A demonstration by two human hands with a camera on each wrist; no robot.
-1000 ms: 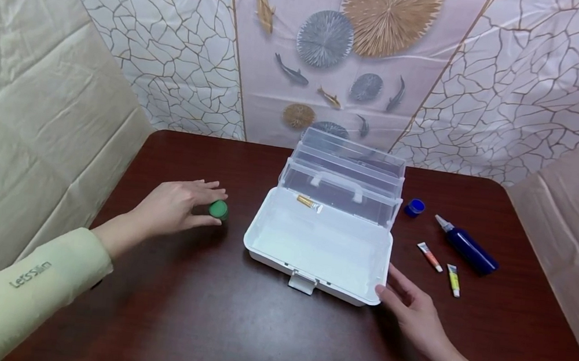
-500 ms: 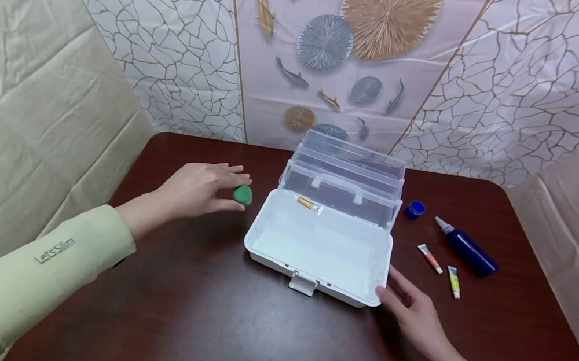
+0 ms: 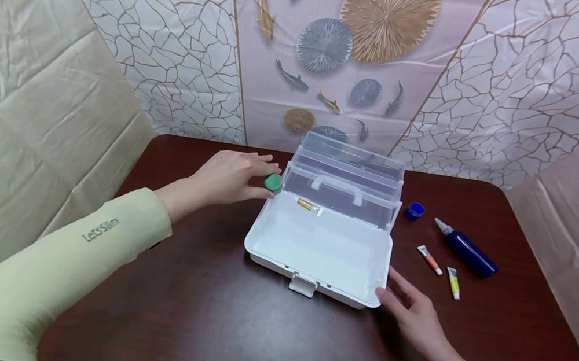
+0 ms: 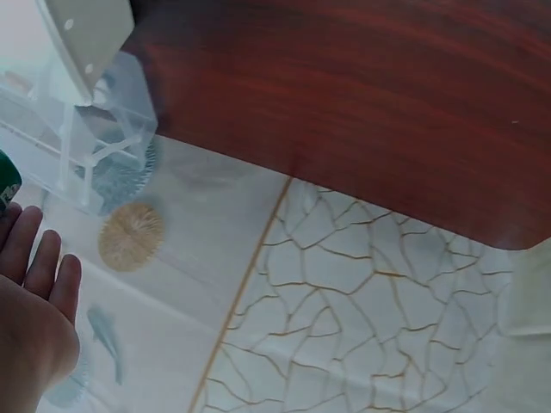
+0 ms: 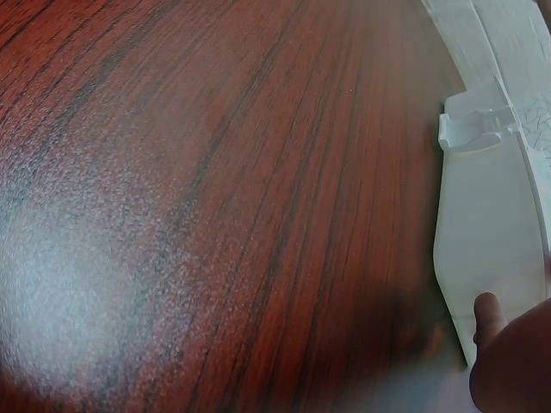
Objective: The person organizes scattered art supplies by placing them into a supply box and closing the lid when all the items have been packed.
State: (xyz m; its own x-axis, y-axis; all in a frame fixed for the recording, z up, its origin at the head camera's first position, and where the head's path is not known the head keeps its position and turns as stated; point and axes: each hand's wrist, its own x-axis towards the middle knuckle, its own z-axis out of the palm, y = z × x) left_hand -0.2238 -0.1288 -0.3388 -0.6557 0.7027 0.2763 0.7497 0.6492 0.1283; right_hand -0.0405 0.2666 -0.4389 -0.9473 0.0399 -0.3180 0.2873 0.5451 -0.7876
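Between thumb and fingers, my left hand [image 3: 232, 178] pinches a small green-lidded paint jar [image 3: 273, 183] at the back left corner of a white storage box [image 3: 314, 247]. In the left wrist view, part of the green jar [image 4: 7, 181] shows at the left edge above the fingers. My right hand [image 3: 414, 317] grips the box's front right corner, thumb at the rim and fingers along the side; in the right wrist view the thumb [image 5: 488, 318] lies against the white wall. Inside the box, near its back wall, lies a gold paint tube [image 3: 309, 207]. The clear lid [image 3: 344, 177] stands raised behind.
Right of the box are a small blue jar [image 3: 414, 210], a dark blue bottle [image 3: 471, 252] with a pointed nozzle, an orange paint tube [image 3: 429, 259] and a yellow one, all on the dark wooden table [image 3: 202, 323]. Patterned cloth [image 3: 187, 48] hangs behind the table.
My left hand has carried the green jar right and toward the back, from the table left of the box to its back left corner. The right hand and the box stay put.
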